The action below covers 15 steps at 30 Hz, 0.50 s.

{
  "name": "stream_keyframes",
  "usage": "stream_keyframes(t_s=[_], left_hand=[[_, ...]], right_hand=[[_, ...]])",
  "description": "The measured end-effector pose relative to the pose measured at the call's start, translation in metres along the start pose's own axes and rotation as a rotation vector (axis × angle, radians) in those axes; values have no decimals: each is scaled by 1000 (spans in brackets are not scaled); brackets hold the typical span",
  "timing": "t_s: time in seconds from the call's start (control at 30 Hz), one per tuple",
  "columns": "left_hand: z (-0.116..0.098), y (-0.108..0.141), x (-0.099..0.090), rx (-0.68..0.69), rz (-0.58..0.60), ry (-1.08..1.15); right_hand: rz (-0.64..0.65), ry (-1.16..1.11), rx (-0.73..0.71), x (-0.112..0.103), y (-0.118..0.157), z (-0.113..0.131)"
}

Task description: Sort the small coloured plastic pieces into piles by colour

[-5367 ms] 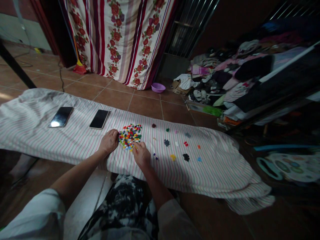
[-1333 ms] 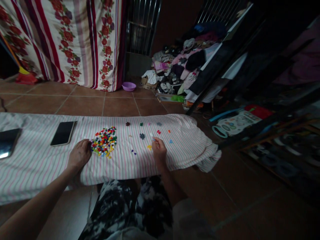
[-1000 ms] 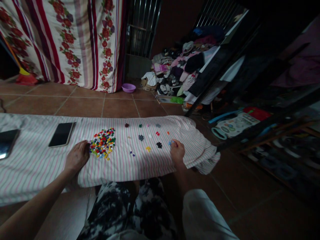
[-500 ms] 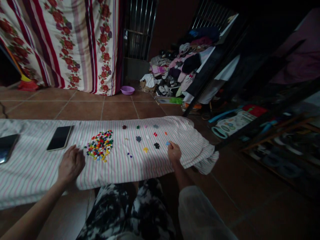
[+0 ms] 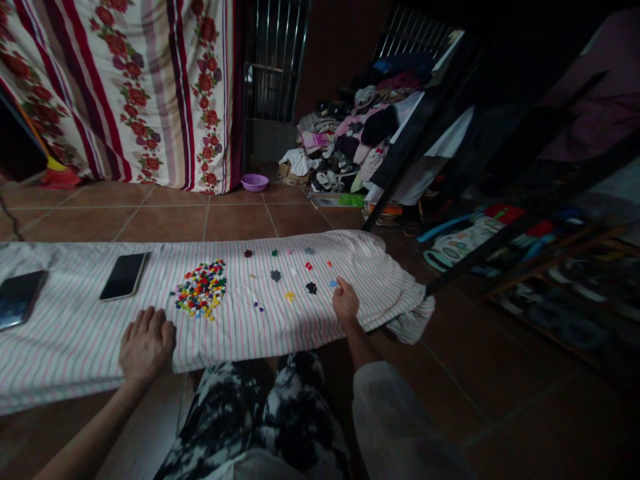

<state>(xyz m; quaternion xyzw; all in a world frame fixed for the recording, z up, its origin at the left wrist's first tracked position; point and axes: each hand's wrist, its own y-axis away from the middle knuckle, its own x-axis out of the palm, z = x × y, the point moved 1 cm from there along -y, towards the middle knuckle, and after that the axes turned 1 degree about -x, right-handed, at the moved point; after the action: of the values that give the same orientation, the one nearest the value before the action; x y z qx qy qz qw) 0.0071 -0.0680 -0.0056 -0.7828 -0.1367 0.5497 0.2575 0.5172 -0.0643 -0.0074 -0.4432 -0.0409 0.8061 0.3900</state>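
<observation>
My left hand point(image 5: 147, 343) lies palm down on the striped cloth point(image 5: 210, 343), fingers out, just below the heap of small multicoloured pieces point(image 5: 201, 291). At the right, my right hand point(image 5: 346, 301) has its fingers curled, the tips at a light blue cluster point(image 5: 333, 283). Whether a piece sits between those fingertips is too small to tell. Sorted by colour nearby are a black cluster point(image 5: 311, 288), red pieces point(image 5: 309, 266), orange pieces point(image 5: 329, 264), a yellow cluster point(image 5: 290, 296), a dark grey cluster point(image 5: 275, 275) and dark blue pieces point(image 5: 259, 307).
Two phones lie left of the heap, one with a pale edge point(image 5: 124, 277) and a dark one point(image 5: 21, 299). Dark red point(image 5: 248, 253), green point(image 5: 275, 253) and grey point(image 5: 310, 251) pieces line the far side. A purple basin point(image 5: 255, 182) stands on the tiled floor beyond.
My left hand has moved back towards me, away from the heap's edge, and now rests flat. My right hand stays beside the light blue pieces.
</observation>
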Motion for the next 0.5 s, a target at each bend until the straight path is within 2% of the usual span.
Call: stream_keyframes(t_s=[0.07,0.13,0.5], left_hand=[[-5,5,0,-57,-93,-66],[-10,9,1,-59,-128,-92],[-16,8,0,-160,-82,-87]], right_hand=[[10,15,3,0,0,0],[12,20,4,-1,0,0],[-65,34,17,1,-1,0]])
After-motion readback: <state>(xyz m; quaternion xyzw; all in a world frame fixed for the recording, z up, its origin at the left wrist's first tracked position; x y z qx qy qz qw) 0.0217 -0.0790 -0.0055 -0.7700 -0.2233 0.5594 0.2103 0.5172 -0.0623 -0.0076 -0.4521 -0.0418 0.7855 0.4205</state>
